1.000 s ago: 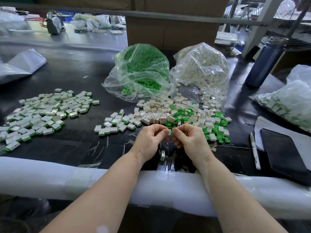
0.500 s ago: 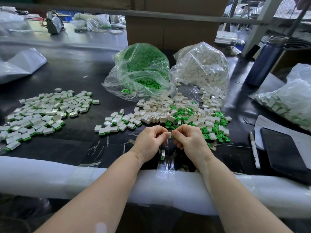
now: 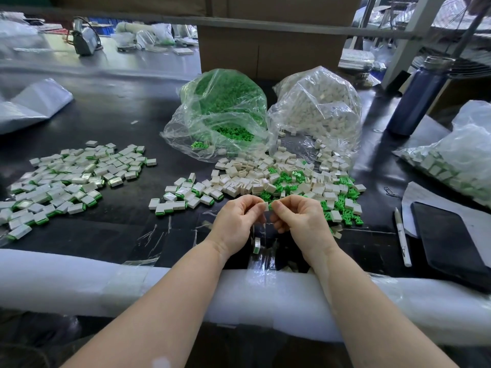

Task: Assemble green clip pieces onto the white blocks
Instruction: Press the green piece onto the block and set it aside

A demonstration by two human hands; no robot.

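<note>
glossy black table (image 3: 111,120) – crinkled clear plastic bags (image 3: 313,107) – matt foam edge (image 3: 79,282).

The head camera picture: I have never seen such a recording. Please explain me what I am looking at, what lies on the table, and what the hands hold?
No machine here: a person works with bare hands, and the camera sits on their head, looking forward and down. The left hand pinches a small white block, and the right hand pinches a green clip right beside it, seemingly to join them. On the black table lie loose white blocks and green clips just beyond the hands, and a spread of finished pieces at the left. Behind stand a clear bag of green clips and a clear bag of white blocks. At the right lie a pen and a dark tablet.
</note>
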